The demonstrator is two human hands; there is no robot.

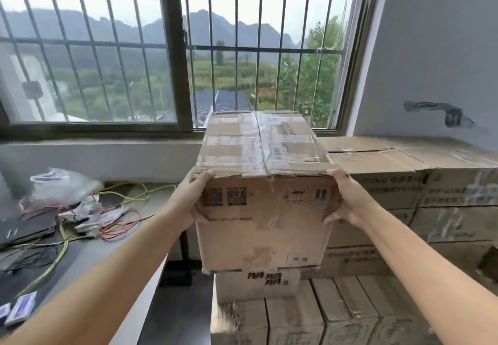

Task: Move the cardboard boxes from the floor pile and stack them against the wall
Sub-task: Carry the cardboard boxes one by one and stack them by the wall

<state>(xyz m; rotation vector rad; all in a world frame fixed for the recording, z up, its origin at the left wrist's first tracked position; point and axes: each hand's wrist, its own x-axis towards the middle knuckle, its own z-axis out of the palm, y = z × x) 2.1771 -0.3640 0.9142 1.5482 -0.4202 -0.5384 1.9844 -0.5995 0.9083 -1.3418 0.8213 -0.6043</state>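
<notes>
While both hands, the left hand (198,196) and right hand (341,199), clamp the sides of the tape-patched brown cardboard box (265,183), it sits atop the stacked brown cartons (431,191) under the barred window (172,48). Best square its edges with the carton beneath before letting go.

The cardboard box (265,204) front shows two QR codes and handling symbols; its text is illegible.

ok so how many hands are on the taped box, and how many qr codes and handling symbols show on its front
hands on the taped box: 2, left hand and right hand
qr codes: 2
handling symbols: 2
total: 6
</notes>
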